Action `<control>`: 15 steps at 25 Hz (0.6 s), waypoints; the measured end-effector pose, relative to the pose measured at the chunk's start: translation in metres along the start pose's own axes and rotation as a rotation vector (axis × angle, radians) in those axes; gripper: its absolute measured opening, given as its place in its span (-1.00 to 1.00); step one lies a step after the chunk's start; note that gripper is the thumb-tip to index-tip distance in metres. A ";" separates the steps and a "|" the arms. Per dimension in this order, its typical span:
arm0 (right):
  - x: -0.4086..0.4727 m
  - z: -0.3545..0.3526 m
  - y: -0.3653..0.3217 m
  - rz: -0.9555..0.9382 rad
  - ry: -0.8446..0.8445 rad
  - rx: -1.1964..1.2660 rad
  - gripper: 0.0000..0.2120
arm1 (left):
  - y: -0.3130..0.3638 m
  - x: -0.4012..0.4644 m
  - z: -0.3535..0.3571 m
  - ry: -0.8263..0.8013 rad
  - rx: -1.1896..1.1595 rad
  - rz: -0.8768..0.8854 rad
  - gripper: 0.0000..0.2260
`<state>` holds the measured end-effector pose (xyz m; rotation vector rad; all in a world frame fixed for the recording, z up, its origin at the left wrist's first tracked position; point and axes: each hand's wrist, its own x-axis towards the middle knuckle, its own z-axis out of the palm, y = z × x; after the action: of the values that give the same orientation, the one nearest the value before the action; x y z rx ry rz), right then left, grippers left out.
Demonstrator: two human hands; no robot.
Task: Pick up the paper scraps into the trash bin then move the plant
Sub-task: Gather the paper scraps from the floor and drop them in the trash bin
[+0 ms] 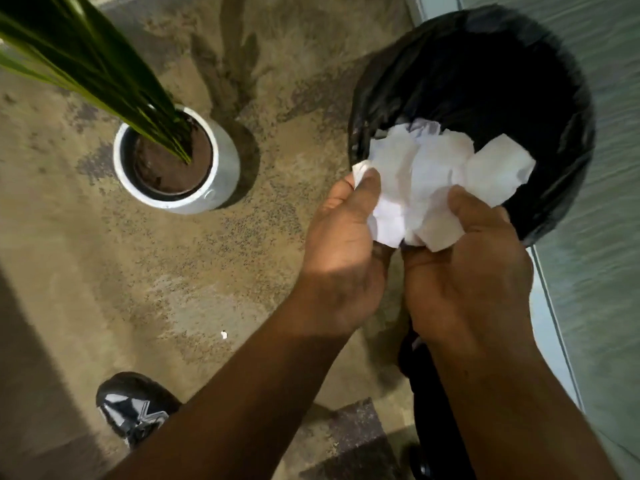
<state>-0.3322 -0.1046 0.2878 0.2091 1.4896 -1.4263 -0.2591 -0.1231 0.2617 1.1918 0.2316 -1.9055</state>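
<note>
Here both hands, left (341, 251) and right (465, 271), clutch crumpled paper scraps (433, 174) over the trash bin (554, 81), fingers curled round them

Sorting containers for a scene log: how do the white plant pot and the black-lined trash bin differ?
The white round ceramic plant pot is glossy and pale; the round trash bin lined with a black plastic bag is dark and crinkled. The pot is narrower than the bin. The pot holds brown soil and green leaves; the bin's inside looks dark. Both stand on the concrete floor.
</note>
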 end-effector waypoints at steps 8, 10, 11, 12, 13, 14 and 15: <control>0.042 -0.012 -0.046 0.191 0.087 0.128 -0.69 | -0.015 0.029 0.053 0.200 0.032 -0.123 -0.71; 0.047 -0.013 -0.052 0.208 0.124 0.146 -0.68 | -0.014 0.032 0.059 0.207 0.030 -0.119 -0.67; 0.048 -0.013 -0.054 0.205 0.134 0.141 -0.70 | -0.015 0.033 0.062 0.213 0.035 -0.120 -0.66; 0.050 -0.014 -0.056 0.197 0.141 0.123 -0.72 | -0.016 0.034 0.064 0.219 0.041 -0.119 -0.64; 0.052 -0.014 -0.056 0.193 0.146 0.101 -0.73 | -0.016 0.034 0.065 0.227 0.051 -0.118 -0.63; 0.052 -0.013 -0.056 0.193 0.153 0.086 -0.71 | -0.015 0.035 0.066 0.231 0.066 -0.118 -0.63; 0.052 -0.013 -0.054 0.196 0.158 0.077 -0.72 | -0.015 0.035 0.066 0.232 0.080 -0.120 -0.63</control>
<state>-0.4020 -0.1356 0.2816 0.5120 1.4976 -1.3339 -0.3192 -0.1702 0.2642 1.4844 0.3616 -1.8924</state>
